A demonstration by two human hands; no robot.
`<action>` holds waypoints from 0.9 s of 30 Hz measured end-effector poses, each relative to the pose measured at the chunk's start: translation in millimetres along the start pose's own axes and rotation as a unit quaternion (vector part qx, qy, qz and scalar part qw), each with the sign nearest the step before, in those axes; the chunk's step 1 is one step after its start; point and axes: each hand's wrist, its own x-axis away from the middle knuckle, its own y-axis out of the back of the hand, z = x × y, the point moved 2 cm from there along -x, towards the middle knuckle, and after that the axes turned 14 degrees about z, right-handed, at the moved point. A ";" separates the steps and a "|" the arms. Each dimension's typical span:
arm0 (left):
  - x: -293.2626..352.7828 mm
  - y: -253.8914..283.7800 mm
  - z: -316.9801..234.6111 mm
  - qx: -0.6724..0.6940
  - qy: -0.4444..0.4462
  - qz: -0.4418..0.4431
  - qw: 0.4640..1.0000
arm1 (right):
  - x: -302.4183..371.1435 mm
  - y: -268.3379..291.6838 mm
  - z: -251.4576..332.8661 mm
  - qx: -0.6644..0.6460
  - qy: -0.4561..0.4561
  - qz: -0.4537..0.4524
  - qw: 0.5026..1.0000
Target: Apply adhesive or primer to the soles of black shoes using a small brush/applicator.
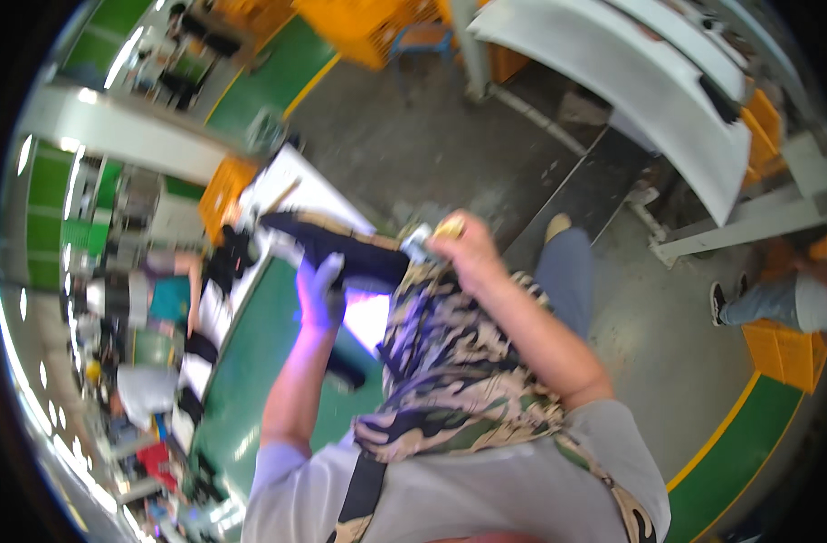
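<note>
My left hand (320, 288), in a pale glove lit purple, is closed around the underside of a long dark navy shoe-like piece (346, 252) with a tan edge. The piece lies slantwise in front of my camouflage apron (459, 362). My bare right hand (470, 253) is closed on a small yellow object (451, 227). Beside its fingers a whitish-blue bit (417, 239) is at the near end of the dark piece. Blur hides what the yellow object is and whether it touches the piece.
A green-topped table (269, 353) with a white border is at my left, a dark object (345, 371) near it. Co-workers (174, 294) stand beyond. White curved panels (631, 81) on a frame are at far right. Orange crates (784, 356) and another person's legs (766, 303) are at right.
</note>
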 end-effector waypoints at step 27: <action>-402.8 -346.9 -331.5 -0.482 -0.355 0.140 0.789 | -49.4 207.2 -70.9 -0.221 -0.011 -0.190 0.956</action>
